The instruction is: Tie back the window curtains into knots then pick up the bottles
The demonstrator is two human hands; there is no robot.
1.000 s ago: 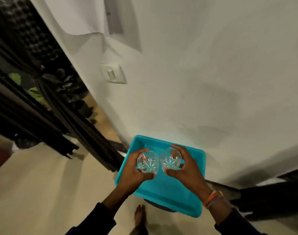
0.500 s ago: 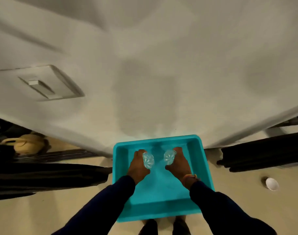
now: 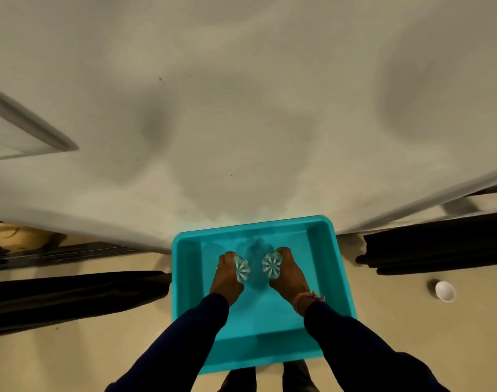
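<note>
Now gripping one clear bottle (image 3: pixel 241 269) in left hand (image 3: pixel 226 275), another (image 3: pixel 270 266) in right hand (image 3: pixel 287 274), both low over teal tray (image 3: pixel 338 278). Pickup apparently done; curtain knots out of view, can't judge.

clear cut-glass-looking bottles (image 3: pixel 241 268), smooth matt turquoise plastic tray (image 3: pixel 336 267)
</note>
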